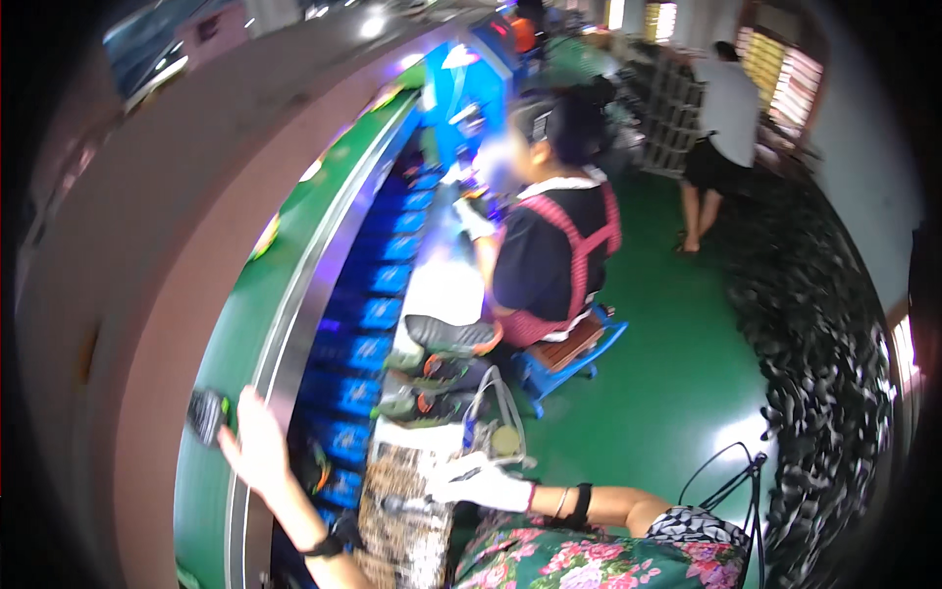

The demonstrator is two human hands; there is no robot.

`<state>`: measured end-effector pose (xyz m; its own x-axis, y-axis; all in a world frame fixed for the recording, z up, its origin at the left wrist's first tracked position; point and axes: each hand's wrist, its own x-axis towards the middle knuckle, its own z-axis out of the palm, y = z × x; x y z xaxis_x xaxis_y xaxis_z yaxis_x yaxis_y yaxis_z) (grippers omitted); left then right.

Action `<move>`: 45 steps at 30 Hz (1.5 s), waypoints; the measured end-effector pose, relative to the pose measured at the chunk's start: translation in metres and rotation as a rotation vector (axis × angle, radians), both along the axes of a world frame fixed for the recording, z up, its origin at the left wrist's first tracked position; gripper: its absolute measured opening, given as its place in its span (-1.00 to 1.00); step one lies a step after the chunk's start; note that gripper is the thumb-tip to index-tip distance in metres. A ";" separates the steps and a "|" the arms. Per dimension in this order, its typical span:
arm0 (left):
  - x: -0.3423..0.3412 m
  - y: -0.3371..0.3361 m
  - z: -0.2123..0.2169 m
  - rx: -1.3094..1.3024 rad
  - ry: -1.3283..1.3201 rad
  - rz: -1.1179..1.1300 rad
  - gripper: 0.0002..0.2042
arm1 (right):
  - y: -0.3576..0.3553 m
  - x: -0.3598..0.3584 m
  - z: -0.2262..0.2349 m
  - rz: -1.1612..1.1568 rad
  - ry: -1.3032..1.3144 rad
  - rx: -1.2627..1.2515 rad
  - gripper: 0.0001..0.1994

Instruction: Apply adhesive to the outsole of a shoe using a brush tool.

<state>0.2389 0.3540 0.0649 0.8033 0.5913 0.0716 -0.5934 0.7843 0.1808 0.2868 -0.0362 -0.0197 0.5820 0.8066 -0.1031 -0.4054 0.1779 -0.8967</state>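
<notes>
Nearest, the gloved right hand (481,483) rests closed on a tool on the cluttered bench (402,520). The bare left hand (253,437), fingers closed around a dark shoe (208,414), reaches over the green conveyor (294,255). Risk: overreach could drop it. Beyond, a seated co-worker (554,245) crowds the line.

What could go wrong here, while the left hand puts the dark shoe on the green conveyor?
1. The left hand reaches far to the dark shoe on the green conveyor; the shoe may slip or land crooked.
2. The outstretched arm crosses the conveyor's metal edge and might catch on it.
3. The gloved right hand rests on a cluttered bench, so things could be knocked off.
</notes>
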 end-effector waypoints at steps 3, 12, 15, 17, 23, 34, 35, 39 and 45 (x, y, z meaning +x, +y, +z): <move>0.036 -0.016 0.013 0.029 0.152 -0.075 -0.35 | 0.001 0.014 0.004 -0.019 -0.025 -0.076 -0.76; 0.169 0.018 0.055 0.749 0.651 0.027 -0.36 | 0.009 0.055 -0.009 0.016 0.104 -0.054 -0.79; 0.239 0.051 0.045 0.995 0.818 0.043 -0.35 | -0.004 0.083 -0.018 -0.020 0.104 -0.071 -0.80; 0.266 0.096 0.039 1.143 0.972 0.068 -0.32 | -0.003 0.095 -0.003 -0.014 0.071 -0.104 -0.82; 0.310 0.225 0.024 1.516 1.463 0.206 -0.54 | -0.016 0.122 0.016 0.069 -0.053 -0.048 -0.84; 0.268 0.155 0.072 1.144 1.182 0.141 -0.65 | -0.022 0.146 0.017 0.098 -0.024 -0.130 -0.86; 0.235 0.145 0.074 1.039 1.088 0.143 -0.64 | -0.015 0.147 0.015 0.121 -0.040 -0.105 -0.85; 0.187 0.078 0.051 0.519 0.830 0.206 -0.71 | -0.020 0.149 0.017 0.097 -0.064 -0.166 -0.84; 0.034 -0.044 0.038 0.955 1.058 0.595 -0.48 | -0.012 0.128 0.024 0.138 -0.095 -0.090 -0.81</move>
